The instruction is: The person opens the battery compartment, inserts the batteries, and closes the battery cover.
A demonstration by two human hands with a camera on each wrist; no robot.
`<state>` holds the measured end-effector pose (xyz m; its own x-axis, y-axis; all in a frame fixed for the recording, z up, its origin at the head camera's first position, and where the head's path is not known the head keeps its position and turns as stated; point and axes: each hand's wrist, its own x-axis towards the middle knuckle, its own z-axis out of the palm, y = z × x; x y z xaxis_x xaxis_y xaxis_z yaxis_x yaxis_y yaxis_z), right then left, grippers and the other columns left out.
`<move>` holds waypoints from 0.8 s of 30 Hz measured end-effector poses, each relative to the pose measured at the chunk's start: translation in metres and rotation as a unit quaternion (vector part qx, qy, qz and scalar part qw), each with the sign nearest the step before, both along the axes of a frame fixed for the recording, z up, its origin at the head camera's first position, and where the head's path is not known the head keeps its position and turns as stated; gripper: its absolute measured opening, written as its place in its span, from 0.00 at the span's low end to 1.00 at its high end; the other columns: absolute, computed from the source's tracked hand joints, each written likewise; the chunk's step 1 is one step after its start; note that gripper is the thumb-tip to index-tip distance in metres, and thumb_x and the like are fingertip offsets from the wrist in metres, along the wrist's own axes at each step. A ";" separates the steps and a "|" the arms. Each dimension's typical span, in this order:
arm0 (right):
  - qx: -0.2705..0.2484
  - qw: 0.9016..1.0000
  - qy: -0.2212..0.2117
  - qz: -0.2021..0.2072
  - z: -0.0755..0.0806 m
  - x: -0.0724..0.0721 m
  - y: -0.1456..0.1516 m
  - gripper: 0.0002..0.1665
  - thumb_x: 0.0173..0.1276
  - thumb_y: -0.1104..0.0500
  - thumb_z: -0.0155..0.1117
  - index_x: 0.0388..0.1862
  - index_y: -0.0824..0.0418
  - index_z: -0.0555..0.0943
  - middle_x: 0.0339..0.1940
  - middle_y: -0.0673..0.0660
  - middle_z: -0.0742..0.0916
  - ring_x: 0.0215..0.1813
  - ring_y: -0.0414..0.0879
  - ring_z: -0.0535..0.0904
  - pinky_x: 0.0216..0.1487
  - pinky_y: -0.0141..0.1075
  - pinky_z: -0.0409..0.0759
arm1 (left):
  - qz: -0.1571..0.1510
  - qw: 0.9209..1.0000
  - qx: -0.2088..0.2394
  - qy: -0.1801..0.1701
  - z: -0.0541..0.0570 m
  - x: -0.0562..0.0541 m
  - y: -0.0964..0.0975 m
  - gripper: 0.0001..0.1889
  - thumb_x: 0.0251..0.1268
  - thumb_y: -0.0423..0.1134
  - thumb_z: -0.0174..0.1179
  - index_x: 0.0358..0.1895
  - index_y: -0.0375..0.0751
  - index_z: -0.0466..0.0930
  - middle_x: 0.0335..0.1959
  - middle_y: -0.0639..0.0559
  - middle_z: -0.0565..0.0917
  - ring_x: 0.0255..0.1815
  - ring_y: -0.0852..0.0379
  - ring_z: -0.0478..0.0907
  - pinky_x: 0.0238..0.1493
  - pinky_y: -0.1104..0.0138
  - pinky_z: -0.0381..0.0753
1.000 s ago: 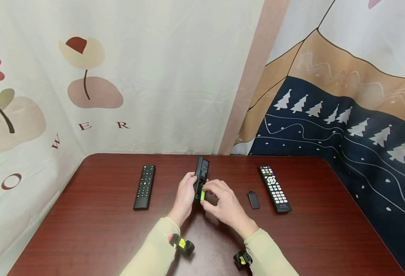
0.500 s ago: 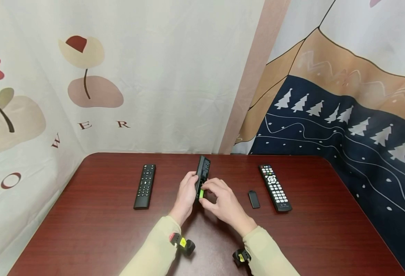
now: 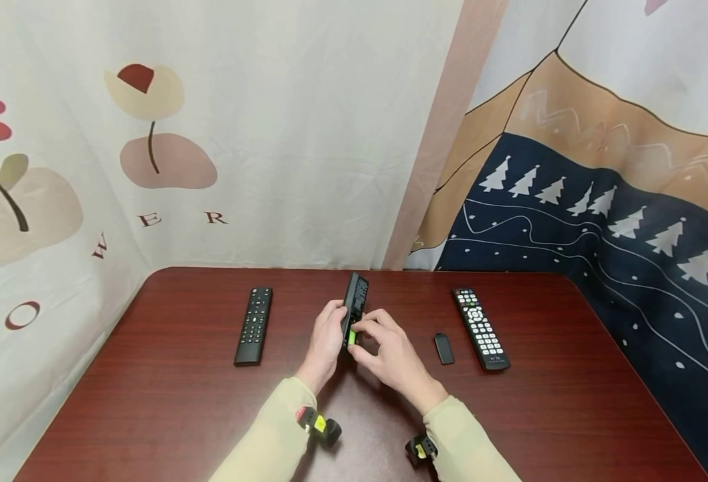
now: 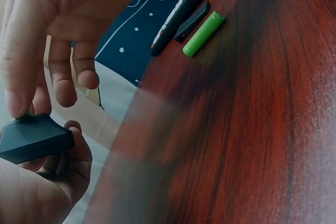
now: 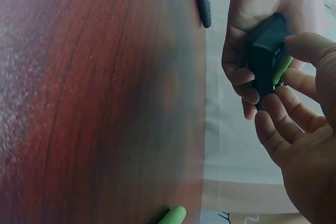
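My left hand [image 3: 325, 345] grips a black remote control [image 3: 356, 294], tilted up on its edge with its battery compartment facing right. My right hand [image 3: 390, 351] pinches a green battery [image 3: 351, 337] between thumb and index finger at the compartment's lower end. In the right wrist view this battery [image 5: 283, 67] lies along the compartment, partly covered by the right fingertips. The left wrist view shows the remote's end [image 4: 39, 140] in my left palm, the right thumb pressing above it. A second green battery [image 4: 205, 33] lies loose on the table, hidden behind the right hand in the head view.
A small black battery cover [image 3: 443, 349] lies right of my hands, beside a black remote with white buttons [image 3: 480, 328]. Another black remote [image 3: 253, 327] lies to the left. All rest on the dark red wooden table [image 3: 167, 375], with printed curtains behind.
The green battery has sunk a little deeper into the held remote, with the right fingertips moving slightly left along with it. The remote has shifted slightly right. The things on the table stay put.
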<state>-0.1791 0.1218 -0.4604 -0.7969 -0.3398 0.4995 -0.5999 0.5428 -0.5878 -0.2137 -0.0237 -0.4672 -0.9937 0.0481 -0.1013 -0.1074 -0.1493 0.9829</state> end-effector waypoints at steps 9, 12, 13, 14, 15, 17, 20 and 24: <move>-0.021 1.000 -0.012 0.006 -0.003 -0.001 0.001 0.15 0.63 0.66 0.76 0.49 0.64 0.85 0.46 0.57 0.81 0.41 0.54 0.84 0.41 0.47 0.87 | 0.003 1.000 0.004 0.004 0.000 0.000 0.000 0.18 0.81 0.37 0.41 0.55 0.30 0.77 0.51 0.27 0.82 0.40 0.57 0.79 0.42 0.68 0.78; -0.021 1.000 -0.010 0.003 -0.003 -0.001 0.001 0.15 0.63 0.65 0.76 0.49 0.64 0.85 0.45 0.56 0.81 0.40 0.52 0.84 0.41 0.43 0.86 | 0.002 1.000 0.006 0.004 0.000 0.000 0.001 0.17 0.81 0.37 0.40 0.55 0.29 0.77 0.51 0.26 0.82 0.40 0.57 0.79 0.42 0.68 0.78; -0.020 1.000 -0.010 0.001 -0.003 -0.001 0.001 0.15 0.63 0.65 0.76 0.49 0.64 0.85 0.44 0.55 0.81 0.40 0.51 0.83 0.40 0.41 0.86 | 0.002 1.000 0.007 0.004 0.000 0.000 0.001 0.18 0.81 0.37 0.40 0.55 0.29 0.77 0.51 0.26 0.82 0.40 0.57 0.79 0.42 0.68 0.78; -0.019 1.000 -0.008 0.000 -0.003 -0.001 0.001 0.15 0.63 0.65 0.76 0.49 0.64 0.85 0.44 0.55 0.81 0.39 0.50 0.83 0.40 0.40 0.86 | 0.002 1.000 0.007 0.004 0.000 0.000 0.001 0.18 0.81 0.37 0.40 0.55 0.29 0.77 0.51 0.26 0.82 0.40 0.57 0.79 0.42 0.68 0.78; -0.020 1.000 -0.008 0.000 -0.003 -0.001 0.001 0.15 0.63 0.65 0.77 0.49 0.64 0.85 0.44 0.56 0.81 0.39 0.49 0.83 0.40 0.39 0.85 | 0.002 1.000 0.007 0.005 0.001 0.000 0.001 0.18 0.81 0.37 0.40 0.55 0.29 0.77 0.51 0.26 0.82 0.40 0.57 0.79 0.42 0.68 0.78; -0.021 1.000 -0.006 -0.001 -0.004 -0.002 0.001 0.16 0.63 0.65 0.77 0.49 0.64 0.85 0.43 0.57 0.82 0.38 0.48 0.83 0.38 0.37 0.84 | 0.002 1.000 0.005 0.007 0.001 0.001 0.001 0.18 0.81 0.37 0.40 0.55 0.29 0.77 0.51 0.26 0.82 0.40 0.57 0.79 0.42 0.68 0.78; -0.033 0.999 -0.009 0.002 -0.006 -0.002 0.001 0.16 0.62 0.65 0.77 0.49 0.65 0.85 0.42 0.60 0.82 0.37 0.48 0.82 0.37 0.36 0.84 | 0.002 1.000 0.001 0.008 0.001 0.001 0.000 0.18 0.81 0.37 0.40 0.55 0.29 0.77 0.51 0.26 0.82 0.40 0.57 0.79 0.42 0.68 0.78; -0.046 0.999 -0.023 -0.005 -0.008 -0.002 0.001 0.17 0.62 0.66 0.77 0.49 0.65 0.84 0.41 0.60 0.82 0.35 0.47 0.82 0.36 0.36 0.83 | 0.004 1.000 0.002 0.005 0.002 0.001 0.000 0.18 0.81 0.38 0.40 0.56 0.30 0.77 0.50 0.28 0.83 0.40 0.57 0.79 0.42 0.69 0.78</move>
<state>-0.1811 0.1225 -0.4681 -0.8225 -0.2866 0.4912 -0.5664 0.4909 -0.6620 -0.2122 -0.0237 -0.4649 -0.9949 0.0409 -0.0920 -0.0973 -0.1538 0.9833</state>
